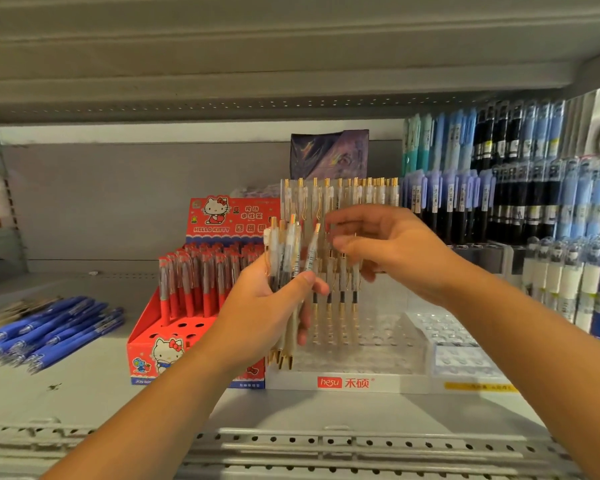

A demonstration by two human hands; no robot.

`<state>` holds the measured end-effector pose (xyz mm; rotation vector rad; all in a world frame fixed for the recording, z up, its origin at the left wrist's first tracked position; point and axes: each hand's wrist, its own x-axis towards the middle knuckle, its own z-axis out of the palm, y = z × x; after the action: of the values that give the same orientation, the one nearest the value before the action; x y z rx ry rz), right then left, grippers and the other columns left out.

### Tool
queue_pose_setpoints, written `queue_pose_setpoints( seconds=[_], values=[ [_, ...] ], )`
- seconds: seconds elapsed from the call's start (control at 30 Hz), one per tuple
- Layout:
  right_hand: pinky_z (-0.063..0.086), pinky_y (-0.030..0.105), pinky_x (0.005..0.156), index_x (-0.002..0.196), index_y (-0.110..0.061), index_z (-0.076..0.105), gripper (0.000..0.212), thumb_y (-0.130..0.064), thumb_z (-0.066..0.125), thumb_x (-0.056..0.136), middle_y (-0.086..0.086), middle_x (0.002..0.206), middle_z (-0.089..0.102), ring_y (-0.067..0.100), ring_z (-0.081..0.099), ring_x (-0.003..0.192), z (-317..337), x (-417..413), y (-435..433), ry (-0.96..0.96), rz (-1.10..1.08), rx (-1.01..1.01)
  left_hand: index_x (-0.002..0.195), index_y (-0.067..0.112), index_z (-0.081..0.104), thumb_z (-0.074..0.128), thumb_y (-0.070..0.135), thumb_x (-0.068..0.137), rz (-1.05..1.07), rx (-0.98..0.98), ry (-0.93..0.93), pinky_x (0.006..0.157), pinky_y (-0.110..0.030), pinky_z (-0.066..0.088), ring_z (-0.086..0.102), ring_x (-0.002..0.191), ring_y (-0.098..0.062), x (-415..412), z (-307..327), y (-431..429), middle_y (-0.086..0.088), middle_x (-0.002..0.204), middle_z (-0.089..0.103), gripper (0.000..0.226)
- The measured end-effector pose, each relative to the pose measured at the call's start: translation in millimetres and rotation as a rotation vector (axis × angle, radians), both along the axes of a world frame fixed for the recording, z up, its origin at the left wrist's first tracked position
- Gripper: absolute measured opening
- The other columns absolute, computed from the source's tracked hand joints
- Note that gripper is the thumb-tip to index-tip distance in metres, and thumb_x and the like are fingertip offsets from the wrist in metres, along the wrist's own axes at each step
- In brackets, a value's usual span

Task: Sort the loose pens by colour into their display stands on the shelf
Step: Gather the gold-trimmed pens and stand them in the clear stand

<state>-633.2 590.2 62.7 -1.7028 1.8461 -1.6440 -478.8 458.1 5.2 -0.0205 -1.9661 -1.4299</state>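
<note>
- What is the place looking like?
- A grey metal shelf (84, 393) is carrying a red stand (160, 337), a clear stand (361, 341) to its right, and loose blue pens (49, 327) lying far left.
- And the pens being sorted?
- The left hand (264, 306) is gripping a bunch of clear, gold-tipped pens (284, 251) in front of the clear stand, its fingers (302, 329) curling round them. The right hand (395, 251) is hovering just beside the bunch, but it is blurred, so I cannot tell whether it is pinching one.

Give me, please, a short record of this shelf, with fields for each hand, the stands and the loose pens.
left hand: grips a bundle of clear pens
right hand: beside the bundle, fingers blurred, grip unclear
clear stand: partly filled, front rows empty
red stand: red pens at back, front holes empty
loose: blue pens lying on shelf, left
</note>
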Motion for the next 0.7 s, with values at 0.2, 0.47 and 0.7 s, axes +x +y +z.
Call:
queue_pose_setpoints(
  seconds=[0.2,0.47,0.7],
  values=[
    [0.054,0.032,0.077,0.109,-0.006,0.067,0.023,-0.001,0.067,0.087,0.011,0.1,0.072,0.018,0.066,0.086,-3.0,-2.8,-3.1,-0.178,0.123,-0.046,0.114,0.013,0.061,0.056,0.022,0.1,-0.001,0.048,0.005,0.05,-0.03,0.053,0.061,0.053,-0.018,-12.5,3.7,26.2,0.0,0.076,0.072,0.017],
    [0.058,0.031,0.07,0.098,-0.004,0.063,0.011,0.003,0.061,0.089,0.011,0.086,0.07,0.027,0.07,0.084,4.6,-7.8,3.0,-0.442,0.227,-0.152,0.107,0.02,0.064,0.057,0.013,0.098,0.185,0.239,0.16,0.061,-0.042,0.061,0.075,0.082,-0.02,-14.8,1.2,35.9,0.0,0.092,0.076,0.013],
    [0.062,0.036,0.061,0.097,-0.012,0.063,0.016,-0.003,0.069,0.086,0.009,0.099,0.062,0.025,0.07,0.083,8.3,-16.9,3.5,-0.165,-0.258,-0.117,0.105,0.034,0.064,0.067,0.019,0.091,0.366,0.22,0.142,0.053,-0.015,0.051,0.064,0.06,-0.004,-11.5,-11.2,36.8,0.009,0.073,0.071,0.021]
  ],
)
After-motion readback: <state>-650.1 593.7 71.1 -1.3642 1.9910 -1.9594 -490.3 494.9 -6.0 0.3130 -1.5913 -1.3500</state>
